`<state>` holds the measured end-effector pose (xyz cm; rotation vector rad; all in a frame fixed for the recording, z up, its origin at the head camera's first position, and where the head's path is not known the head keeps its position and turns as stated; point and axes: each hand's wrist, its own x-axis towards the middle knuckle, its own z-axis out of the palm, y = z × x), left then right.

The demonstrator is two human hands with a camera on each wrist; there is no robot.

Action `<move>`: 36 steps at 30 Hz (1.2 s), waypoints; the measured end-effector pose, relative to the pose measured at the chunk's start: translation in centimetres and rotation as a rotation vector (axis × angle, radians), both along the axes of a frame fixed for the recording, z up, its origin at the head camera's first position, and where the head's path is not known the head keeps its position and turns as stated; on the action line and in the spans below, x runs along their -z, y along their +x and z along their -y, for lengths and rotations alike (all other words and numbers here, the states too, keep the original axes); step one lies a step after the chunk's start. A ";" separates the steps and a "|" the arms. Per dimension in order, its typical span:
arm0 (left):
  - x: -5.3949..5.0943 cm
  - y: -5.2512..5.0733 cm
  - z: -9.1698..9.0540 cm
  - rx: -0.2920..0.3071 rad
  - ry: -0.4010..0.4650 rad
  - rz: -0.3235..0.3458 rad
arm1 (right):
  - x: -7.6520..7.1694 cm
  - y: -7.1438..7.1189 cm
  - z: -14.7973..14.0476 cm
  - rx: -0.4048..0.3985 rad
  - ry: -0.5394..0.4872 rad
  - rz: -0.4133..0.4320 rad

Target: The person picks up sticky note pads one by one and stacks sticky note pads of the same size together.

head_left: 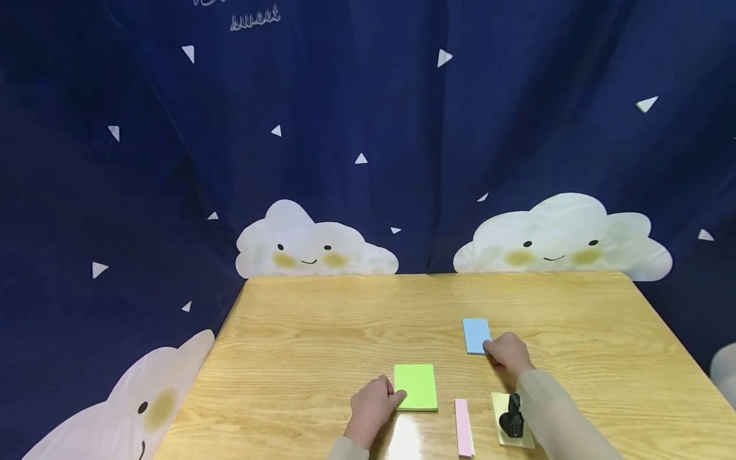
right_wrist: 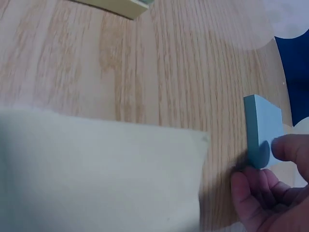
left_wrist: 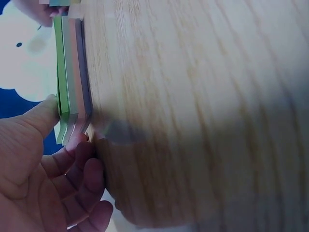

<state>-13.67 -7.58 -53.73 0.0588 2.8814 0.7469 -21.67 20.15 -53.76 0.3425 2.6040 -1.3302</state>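
In the head view my left hand [head_left: 374,404] pinches the near left corner of a square lime-green sticky note pad [head_left: 418,386]. The left wrist view shows this pad as a stack with green, grey, orange and purple layers [left_wrist: 72,72], the thumb on the green face and a fingertip at the opposite side. Farther back, my right hand [head_left: 510,353] grips the near right corner of a small light-blue sticky note pad [head_left: 476,335]. Its thumb lies on the blue pad's face [right_wrist: 268,121] in the right wrist view, with the other fingers curled by the lower edge.
A pink strip-shaped pad [head_left: 463,427] lies near the front, between the two arms. To its right is a pale yellow pad [head_left: 503,436], partly covered by a black device [head_left: 512,418] beside the right sleeve [head_left: 560,415]. The wooden table [head_left: 310,332] ends at a dark blue curtain [head_left: 356,96].
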 end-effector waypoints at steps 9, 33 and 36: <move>0.0 0.0 0.2 0.016 0.023 0.041 | -1.0 -0.4 1.3 -0.023 0.149 -0.103; 0.3 0.0 0.1 0.010 -0.006 -0.002 | -2.1 -0.9 2.5 -0.064 0.227 -0.011; 0.3 0.0 0.2 0.012 -0.002 -0.004 | -1.9 -0.8 2.9 -0.077 0.238 -0.049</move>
